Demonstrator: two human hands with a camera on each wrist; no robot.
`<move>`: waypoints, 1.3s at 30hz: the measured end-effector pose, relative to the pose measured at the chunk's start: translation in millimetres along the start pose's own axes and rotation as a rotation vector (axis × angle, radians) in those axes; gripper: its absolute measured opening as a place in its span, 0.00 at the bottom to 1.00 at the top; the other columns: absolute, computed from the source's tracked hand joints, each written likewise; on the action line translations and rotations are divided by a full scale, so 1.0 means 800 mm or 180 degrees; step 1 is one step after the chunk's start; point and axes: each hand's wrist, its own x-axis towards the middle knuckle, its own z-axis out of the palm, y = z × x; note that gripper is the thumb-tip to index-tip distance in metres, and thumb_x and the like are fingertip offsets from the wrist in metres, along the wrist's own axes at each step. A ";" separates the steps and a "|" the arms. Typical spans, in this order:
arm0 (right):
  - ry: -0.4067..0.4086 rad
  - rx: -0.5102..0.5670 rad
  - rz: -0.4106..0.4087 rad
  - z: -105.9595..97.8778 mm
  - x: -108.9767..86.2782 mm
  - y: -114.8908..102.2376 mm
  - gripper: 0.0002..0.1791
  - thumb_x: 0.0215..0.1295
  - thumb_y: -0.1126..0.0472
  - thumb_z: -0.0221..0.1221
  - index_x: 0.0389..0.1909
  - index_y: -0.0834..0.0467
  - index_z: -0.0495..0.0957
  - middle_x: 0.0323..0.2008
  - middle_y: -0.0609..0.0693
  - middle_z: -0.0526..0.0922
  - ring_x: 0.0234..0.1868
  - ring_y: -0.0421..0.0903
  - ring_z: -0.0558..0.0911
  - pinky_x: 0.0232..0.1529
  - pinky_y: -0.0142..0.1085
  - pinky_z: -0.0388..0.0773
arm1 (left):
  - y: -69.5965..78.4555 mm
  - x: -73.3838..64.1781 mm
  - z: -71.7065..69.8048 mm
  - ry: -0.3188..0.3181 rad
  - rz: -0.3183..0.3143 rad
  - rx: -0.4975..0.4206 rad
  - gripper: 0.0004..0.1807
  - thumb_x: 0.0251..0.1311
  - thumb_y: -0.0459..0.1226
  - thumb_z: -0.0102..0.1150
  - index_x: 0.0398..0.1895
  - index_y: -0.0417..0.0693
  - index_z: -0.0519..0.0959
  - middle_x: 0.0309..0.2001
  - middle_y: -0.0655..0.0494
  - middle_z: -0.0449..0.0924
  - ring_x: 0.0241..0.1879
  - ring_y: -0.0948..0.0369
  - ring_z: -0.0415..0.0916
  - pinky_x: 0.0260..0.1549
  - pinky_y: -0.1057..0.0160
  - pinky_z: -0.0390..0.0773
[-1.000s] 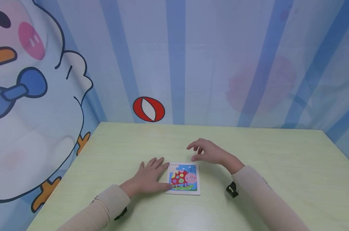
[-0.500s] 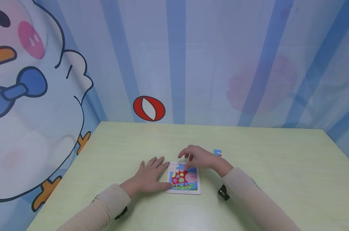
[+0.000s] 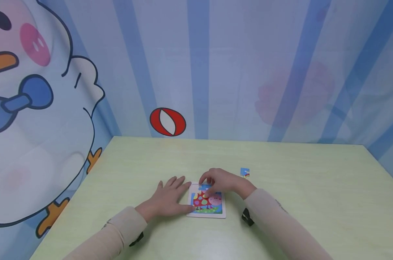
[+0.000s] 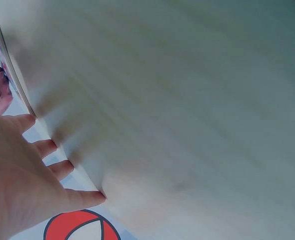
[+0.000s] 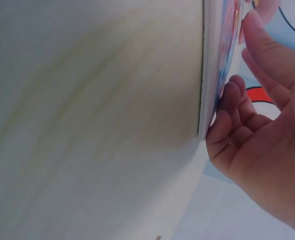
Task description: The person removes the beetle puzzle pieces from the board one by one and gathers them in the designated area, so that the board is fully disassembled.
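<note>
A small square jigsaw puzzle (image 3: 216, 207) in a white frame lies on the table, showing a red spotted ladybug with a pink face. Over its left edge rests my left hand (image 3: 165, 200), fingers spread, thumb and index finger touching the frame. My right hand (image 3: 220, 179) bends over the upper part of the puzzle, thumb and index finger around a blue puzzle piece (image 3: 203, 187), mostly covered by the fingers. In the right wrist view the other fingers of that hand curl beside the frame's edge (image 5: 205, 90). White gaps show at the picture's upper left.
A loose blue puzzle piece (image 3: 245, 172) lies behind the right wrist. The pale wooden table (image 3: 144, 159) ends at a striped blue curtain (image 3: 229, 90) with a cartoon bird (image 3: 37, 155) on the left.
My right hand has moved left and down from beyond the puzzle's upper right corner onto its upper part. The loose piece behind the right wrist has come into view. My left hand stays put.
</note>
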 end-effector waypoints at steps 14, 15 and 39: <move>-0.0130 -0.0200 0.0090 0.001 0.002 -0.006 0.14 0.56 0.62 0.69 0.42 0.46 0.82 0.40 0.46 0.75 0.43 0.45 0.72 0.49 0.41 0.74 | -0.002 0.002 0.003 0.0006 -0.0005 -0.0023 0.47 0.54 0.68 0.51 0.74 0.56 0.58 0.76 0.50 0.50 0.74 0.44 0.43 0.63 0.28 0.45; -0.0144 -0.0212 0.0100 0.001 0.002 -0.007 0.14 0.56 0.62 0.69 0.42 0.46 0.82 0.40 0.46 0.75 0.43 0.45 0.72 0.49 0.42 0.74 | -0.002 0.002 0.003 0.0006 -0.0001 -0.0026 0.47 0.54 0.68 0.51 0.74 0.56 0.59 0.76 0.50 0.50 0.74 0.44 0.43 0.63 0.28 0.45; -0.0050 -0.0071 0.0029 0.004 0.004 -0.005 0.14 0.55 0.64 0.69 0.40 0.47 0.79 0.42 0.47 0.77 0.44 0.45 0.73 0.52 0.44 0.74 | -0.001 0.001 0.002 0.0020 0.0005 -0.0003 0.47 0.55 0.68 0.51 0.74 0.55 0.58 0.76 0.49 0.50 0.74 0.44 0.43 0.63 0.28 0.45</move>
